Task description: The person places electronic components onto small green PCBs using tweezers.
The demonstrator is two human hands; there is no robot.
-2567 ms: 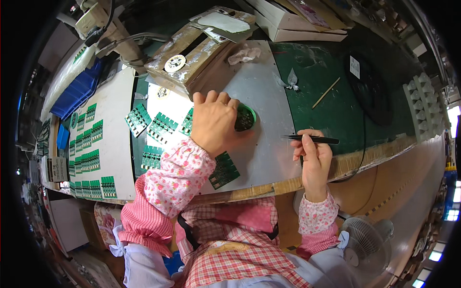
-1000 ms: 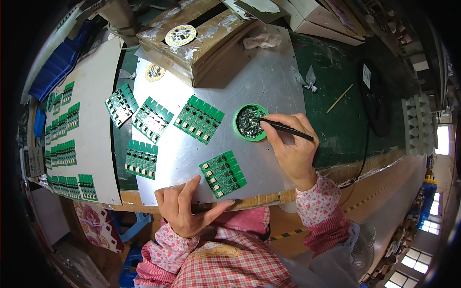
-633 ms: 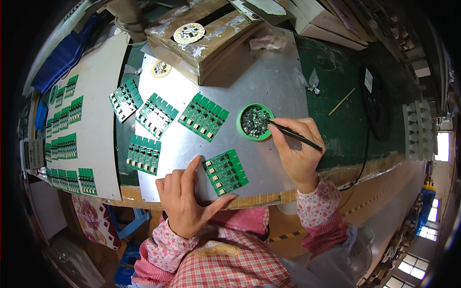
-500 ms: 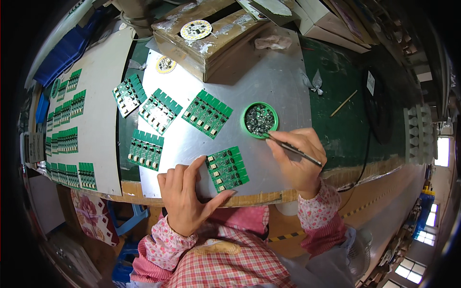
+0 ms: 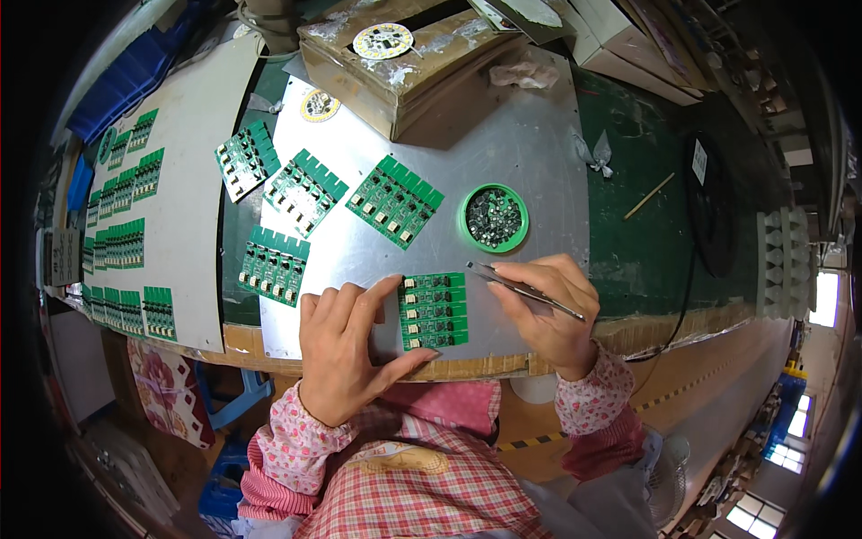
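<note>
Near the front edge of the metal sheet lies a green circuit board with rows of small black and pale parts. My left hand grips it by its left side, index finger at the upper corner and thumb at the lower one. In my closed right hand is a pair of tweezers, its tips just beyond the board's upper right corner. Whether the tips pinch a part is too small to tell. Above the tweezers stands a round green dish filled with tiny dark components.
Several similar boards lie left of the dish. More boards stand in rows on a pale panel at far left. A cardboard box sits at the back with a round board on it. A thin stick lies right.
My right hand has drawn the tweezers from the dish back toward the board. The board has turned slightly and now sits straighter under my left hand. The whole view has shifted a little.
</note>
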